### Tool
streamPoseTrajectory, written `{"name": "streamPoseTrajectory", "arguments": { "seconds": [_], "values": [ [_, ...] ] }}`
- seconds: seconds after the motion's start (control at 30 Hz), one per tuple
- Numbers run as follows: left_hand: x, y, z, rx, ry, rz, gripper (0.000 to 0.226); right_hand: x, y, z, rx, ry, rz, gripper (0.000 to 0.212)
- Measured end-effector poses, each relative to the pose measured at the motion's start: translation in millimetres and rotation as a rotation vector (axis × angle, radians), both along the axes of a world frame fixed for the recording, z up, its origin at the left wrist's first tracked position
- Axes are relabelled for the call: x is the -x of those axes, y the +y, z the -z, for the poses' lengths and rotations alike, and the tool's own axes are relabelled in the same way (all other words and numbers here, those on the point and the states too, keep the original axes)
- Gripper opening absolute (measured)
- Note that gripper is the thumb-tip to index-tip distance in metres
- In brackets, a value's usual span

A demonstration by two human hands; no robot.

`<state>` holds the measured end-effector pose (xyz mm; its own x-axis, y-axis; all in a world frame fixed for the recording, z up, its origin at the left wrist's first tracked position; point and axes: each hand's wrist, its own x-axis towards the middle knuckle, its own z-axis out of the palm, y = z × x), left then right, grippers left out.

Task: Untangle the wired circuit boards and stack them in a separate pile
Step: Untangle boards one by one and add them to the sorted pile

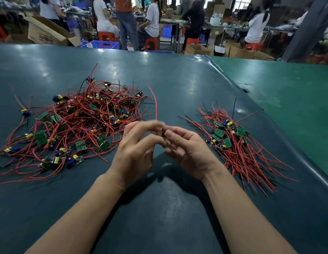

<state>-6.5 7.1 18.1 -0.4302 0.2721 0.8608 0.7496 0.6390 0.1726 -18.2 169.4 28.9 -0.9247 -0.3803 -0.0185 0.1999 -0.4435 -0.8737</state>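
Red-wired circuit boards lay tangled (75, 121) at ten o'clock on my dark counter (159, 208), the sorted pile (231, 138) at two. Both hands, left (135, 151) and right (187, 151), pinched one blurred board (162, 133) between them, its red wire (155, 101) rising toward twelve.

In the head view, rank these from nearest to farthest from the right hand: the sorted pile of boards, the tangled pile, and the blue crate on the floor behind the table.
1. The sorted pile, just to the outer side of the right hand.
2. The tangled pile, across on the left, beyond the left hand.
3. The blue crate, far back past the table edge.
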Motion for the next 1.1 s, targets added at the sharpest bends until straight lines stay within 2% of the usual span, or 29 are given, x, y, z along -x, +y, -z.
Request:
{"name": "streamPoseTrajectory", "arguments": {
  "seconds": [0.1, 0.23, 0.33, 0.4, 0.5, 0.53, 0.63, 0.77, 0.97, 1.1],
  "values": [
    [0, -1, -1, -0.015, 0.027, -0.069, 0.019, 1, -3, -1, 0.070, -0.015, 0.030, 0.018],
    [0, -4, -1, -0.058, 0.147, -0.317, 0.004, 5, -4, -3, 0.168, -0.055, 0.113, 0.026],
    [0, -4, 1, -0.118, 0.175, -0.309, 0.008, 5, -4, -3, 0.173, -0.070, 0.122, 0.017],
    [1, -2, 4, -0.151, 0.050, -0.251, 0.013, 4, -5, -3, 0.145, -0.077, 0.126, 0.016],
    [3, -1, 5, -0.369, -0.411, -0.106, 0.038, 2, -8, -2, 0.081, -0.038, 0.137, 0.014],
    [5, 0, 6, -0.402, -0.496, -0.054, 0.039, 2, -8, -1, 0.052, -0.019, 0.149, 0.013],
    [8, -2, 8, -0.382, -0.516, 0.037, 0.021, 4, -9, 2, -0.042, 0.019, 0.212, 0.013],
    [9, -2, 8, -0.528, -0.691, 0.179, 0.015, 3, -9, 2, -0.185, 0.090, 0.248, 0.010],
    [12, 3, 5, -0.708, -0.777, 0.284, 0.008, 5, -10, -2, -0.072, -0.061, 0.424, 0.004],
    [11, 2, 3, -0.780, -0.762, 0.282, 0.011, 7, -9, -4, -0.093, -0.081, 0.538, 0.012]
  ]
}}
